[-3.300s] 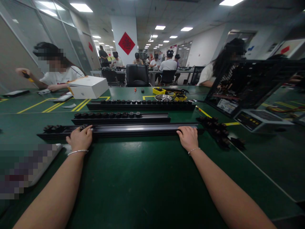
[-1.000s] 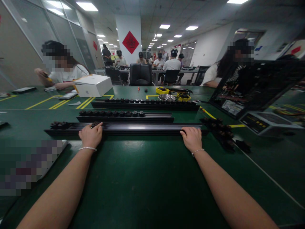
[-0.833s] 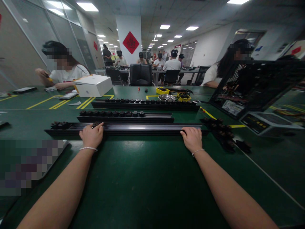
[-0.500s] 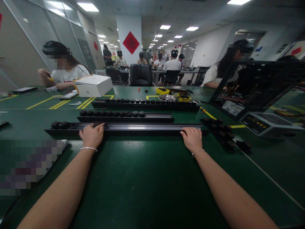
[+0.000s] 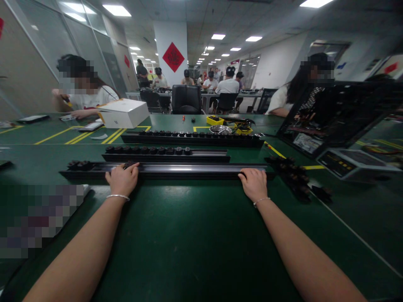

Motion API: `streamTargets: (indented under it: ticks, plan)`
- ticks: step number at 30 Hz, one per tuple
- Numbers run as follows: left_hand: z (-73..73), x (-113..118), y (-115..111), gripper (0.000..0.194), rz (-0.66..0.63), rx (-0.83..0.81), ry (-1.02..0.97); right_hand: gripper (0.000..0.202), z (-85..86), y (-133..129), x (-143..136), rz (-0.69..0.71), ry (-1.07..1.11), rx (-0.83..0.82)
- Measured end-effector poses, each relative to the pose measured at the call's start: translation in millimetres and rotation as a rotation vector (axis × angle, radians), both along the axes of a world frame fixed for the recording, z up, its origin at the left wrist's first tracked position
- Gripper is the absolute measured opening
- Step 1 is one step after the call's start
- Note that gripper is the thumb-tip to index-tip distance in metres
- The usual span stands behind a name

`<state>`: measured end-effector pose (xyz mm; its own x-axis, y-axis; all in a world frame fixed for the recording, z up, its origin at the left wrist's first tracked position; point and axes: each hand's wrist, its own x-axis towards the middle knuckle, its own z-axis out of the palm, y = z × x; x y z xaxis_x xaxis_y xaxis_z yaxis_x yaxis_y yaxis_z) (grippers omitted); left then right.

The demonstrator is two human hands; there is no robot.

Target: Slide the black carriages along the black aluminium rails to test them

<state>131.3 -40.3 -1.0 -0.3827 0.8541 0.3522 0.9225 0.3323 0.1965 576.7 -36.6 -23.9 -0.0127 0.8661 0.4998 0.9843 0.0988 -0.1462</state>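
A long black rail [image 5: 185, 168] with a shiny inner channel lies crosswise in front of me. My left hand [image 5: 122, 179] is closed over its left part, fingers on a small black part [image 5: 128, 164] in the channel; most of that part is hidden. My right hand [image 5: 254, 183] grips the near edge of the rail close to its right end. Several dark wheel-like parts [image 5: 80, 165] sit at the rail's left end. Behind it are a shorter rail [image 5: 209, 153] with a row of black parts and a third, filled rail [image 5: 192, 139].
Loose black parts [image 5: 292, 178] lie off the rail's right end, near a metal-cased box [image 5: 359, 163] and an open computer case [image 5: 315, 121]. A white box [image 5: 124, 113], metal dish [image 5: 221, 129] and yellow tray [image 5: 215, 120] stand farther back. Co-workers sit left and right.
My left hand has shifted very slightly to the right along the rail. My right hand and the rails look unmoved.
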Motion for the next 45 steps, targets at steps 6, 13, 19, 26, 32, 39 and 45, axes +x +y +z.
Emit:
streamTargets:
  ticks: [6, 13, 19, 26, 32, 39, 45]
  plan:
    - [-2.7, -1.0, 1.2, 0.045, 0.002, 0.002, 0.018, 0.027, -0.8, 0.6, 0.7, 0.012, 0.014, 0.007]
    - [-2.0, -1.0, 1.4, 0.044, -0.025, 0.031, 0.009, 0.028, 0.2, -0.1, 0.0, 0.002, 0.023, -0.008]
    - [-1.4, -0.9, 1.8, 0.044, -0.022, 0.022, -0.012, 0.029, 1.2, -0.4, -0.4, -0.001, 0.011, -0.013]
    - [2.9, 1.1, 0.2, 0.045, -0.031, -0.002, -0.017, 0.028, 1.8, -0.8, -1.0, -0.004, 0.01, -0.012]
    - [1.7, -0.8, 0.9, 0.043, -0.033, 0.008, 0.019, 0.028, -0.4, 0.5, 0.3, 0.002, 0.006, -0.002]
    - [1.3, -2.7, 1.0, 0.043, -0.045, 0.033, -0.011, 0.028, 1.3, -0.6, -0.4, 0.003, 0.005, -0.006]
    - [-1.1, -5.0, 3.1, 0.045, -0.049, 0.025, 0.0, 0.029, 2.3, -1.0, -0.7, 0.0, 0.006, -0.019]
